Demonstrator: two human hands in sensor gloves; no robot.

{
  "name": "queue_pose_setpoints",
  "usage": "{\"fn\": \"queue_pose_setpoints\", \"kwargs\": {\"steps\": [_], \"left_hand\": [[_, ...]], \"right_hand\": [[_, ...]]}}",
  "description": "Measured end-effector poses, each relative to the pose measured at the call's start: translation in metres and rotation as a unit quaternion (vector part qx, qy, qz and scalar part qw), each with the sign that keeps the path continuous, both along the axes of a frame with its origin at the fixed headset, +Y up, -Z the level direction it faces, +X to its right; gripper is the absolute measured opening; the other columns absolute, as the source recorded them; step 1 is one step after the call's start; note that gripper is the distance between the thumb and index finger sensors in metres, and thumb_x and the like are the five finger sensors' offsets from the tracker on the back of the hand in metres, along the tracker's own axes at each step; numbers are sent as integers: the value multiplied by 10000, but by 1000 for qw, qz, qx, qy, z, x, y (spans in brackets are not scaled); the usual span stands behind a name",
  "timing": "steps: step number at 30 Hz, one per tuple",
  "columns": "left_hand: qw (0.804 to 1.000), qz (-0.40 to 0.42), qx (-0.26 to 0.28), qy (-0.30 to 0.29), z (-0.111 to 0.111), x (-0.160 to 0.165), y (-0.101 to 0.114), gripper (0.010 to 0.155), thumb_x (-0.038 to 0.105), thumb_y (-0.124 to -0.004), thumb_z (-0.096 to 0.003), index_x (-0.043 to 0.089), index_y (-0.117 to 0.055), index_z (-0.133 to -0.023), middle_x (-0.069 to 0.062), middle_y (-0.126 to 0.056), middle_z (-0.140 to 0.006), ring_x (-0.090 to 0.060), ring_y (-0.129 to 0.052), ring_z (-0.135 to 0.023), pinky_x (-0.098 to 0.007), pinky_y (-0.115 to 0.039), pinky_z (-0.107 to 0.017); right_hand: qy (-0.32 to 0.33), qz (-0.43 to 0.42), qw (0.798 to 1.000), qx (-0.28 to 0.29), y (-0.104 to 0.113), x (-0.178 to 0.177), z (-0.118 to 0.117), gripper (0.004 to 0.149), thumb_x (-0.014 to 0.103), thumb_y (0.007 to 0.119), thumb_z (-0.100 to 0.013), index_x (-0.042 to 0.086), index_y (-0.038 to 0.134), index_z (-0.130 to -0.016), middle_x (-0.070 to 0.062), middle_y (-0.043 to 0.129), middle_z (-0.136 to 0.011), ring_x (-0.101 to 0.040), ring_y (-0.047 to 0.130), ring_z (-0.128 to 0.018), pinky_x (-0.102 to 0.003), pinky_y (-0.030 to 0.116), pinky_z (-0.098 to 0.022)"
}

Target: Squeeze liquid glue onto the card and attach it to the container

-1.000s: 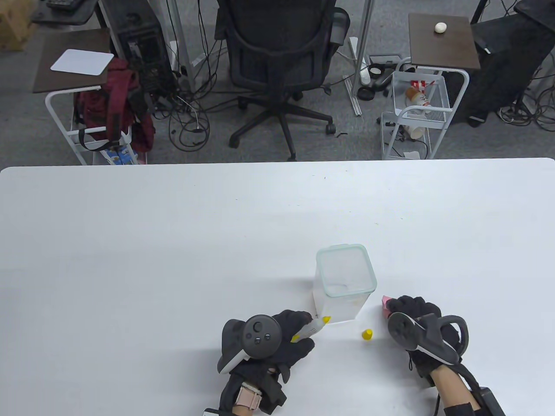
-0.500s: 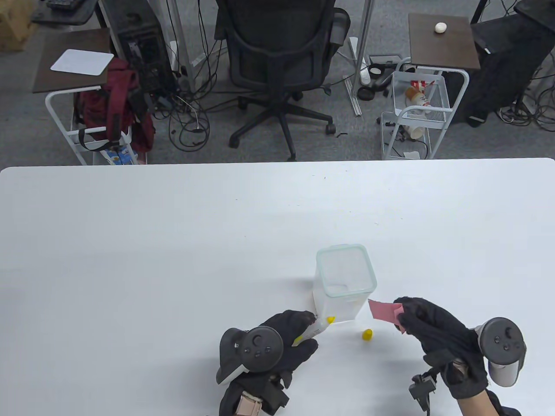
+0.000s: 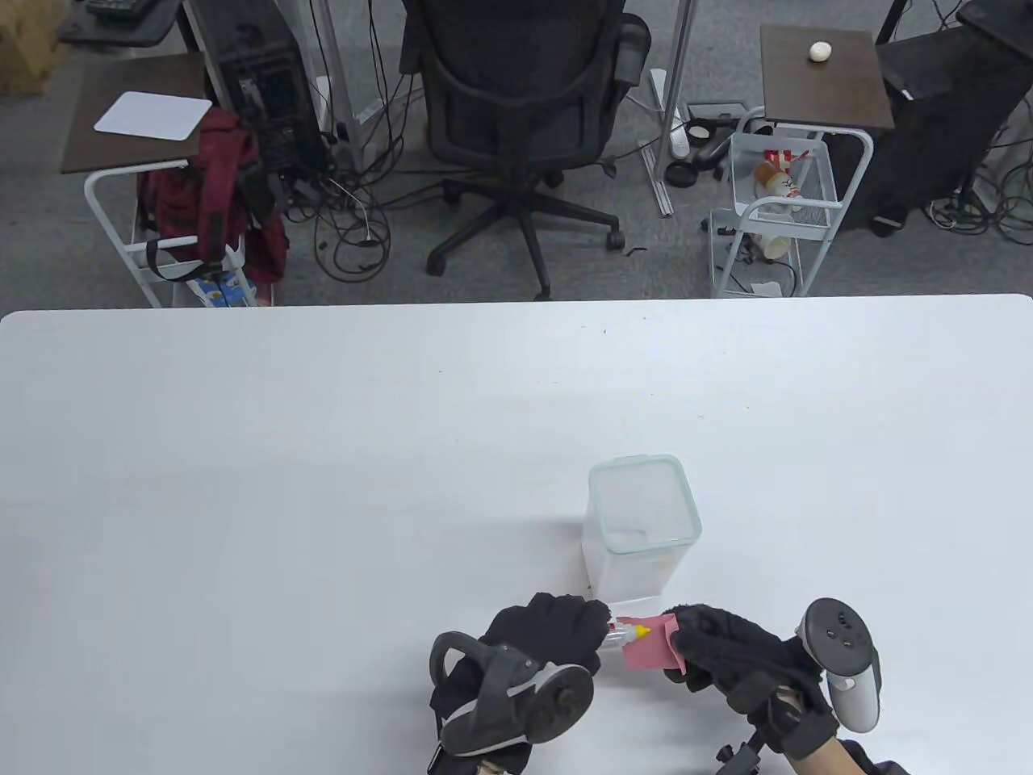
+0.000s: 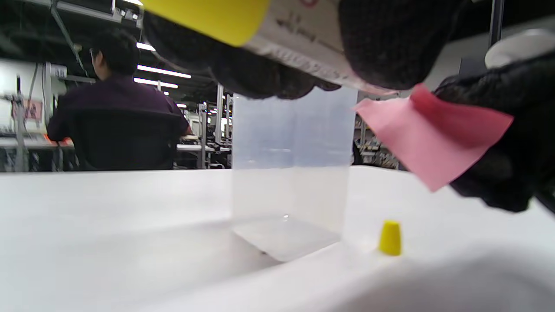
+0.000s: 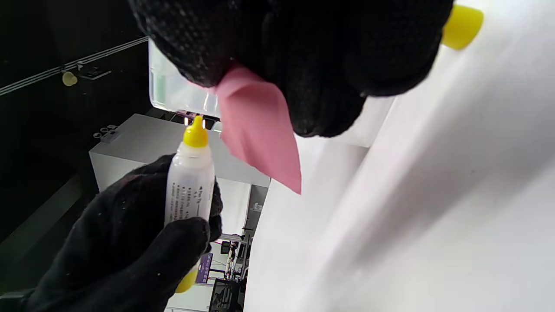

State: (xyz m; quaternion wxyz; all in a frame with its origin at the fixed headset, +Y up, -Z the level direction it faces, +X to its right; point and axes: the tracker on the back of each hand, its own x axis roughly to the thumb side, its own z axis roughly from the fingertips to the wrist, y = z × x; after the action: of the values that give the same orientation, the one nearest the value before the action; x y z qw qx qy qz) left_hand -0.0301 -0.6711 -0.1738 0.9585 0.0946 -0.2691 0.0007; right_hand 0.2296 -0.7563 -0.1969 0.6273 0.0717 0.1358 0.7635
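Note:
My left hand (image 3: 557, 638) grips a small glue bottle (image 3: 623, 634) with a yellow nozzle; the bottle also shows in the right wrist view (image 5: 190, 173) and the left wrist view (image 4: 277, 34). My right hand (image 3: 726, 654) pinches a pink card (image 3: 650, 646) just right of the nozzle, lifted above the table; the card also shows in the left wrist view (image 4: 429, 134) and the right wrist view (image 5: 260, 130). The nozzle tip points at the card. A clear open container (image 3: 643, 525) stands upright just behind both hands. The yellow cap (image 4: 390, 237) lies on the table beside the container.
The white table (image 3: 323, 484) stretches far to the left and back. Beyond its far edge stand an office chair (image 3: 516, 105), side carts and cables on the floor.
My right hand has brought the pink card left and toward me, in front of the container. My left hand has turned and moved the bottle's nozzle right to meet the card.

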Motion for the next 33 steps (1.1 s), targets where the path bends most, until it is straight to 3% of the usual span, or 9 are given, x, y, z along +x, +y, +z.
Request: {"fn": "queue_pose_setpoints", "kwargs": {"steps": [11, 33], "left_hand": [[997, -67, 30, -7, 10, 15, -2, 571, 472, -752, -414, 311, -775, -962, 48, -885, -868, -186, -895, -676, -358, -755, -597], [994, -96, 42, -12, 13, 21, -3, 593, 489, -819, -377, 340, -762, -948, 72, -879, -865, -159, -897, -659, -336, -767, -574]], "right_hand": [[0, -30, 998, -47, -15, -4, 1, 390, 373, 735, -575, 128, 800, -872, -114, 897, -819, -241, 1013, -549, -340, 880, -384], [1, -31, 998, -57, -16, -9, 4, 394, 374, 729, -578, 116, 804, -866, -115, 917, -785, -221, 1031, -515, -318, 892, -353]]}}
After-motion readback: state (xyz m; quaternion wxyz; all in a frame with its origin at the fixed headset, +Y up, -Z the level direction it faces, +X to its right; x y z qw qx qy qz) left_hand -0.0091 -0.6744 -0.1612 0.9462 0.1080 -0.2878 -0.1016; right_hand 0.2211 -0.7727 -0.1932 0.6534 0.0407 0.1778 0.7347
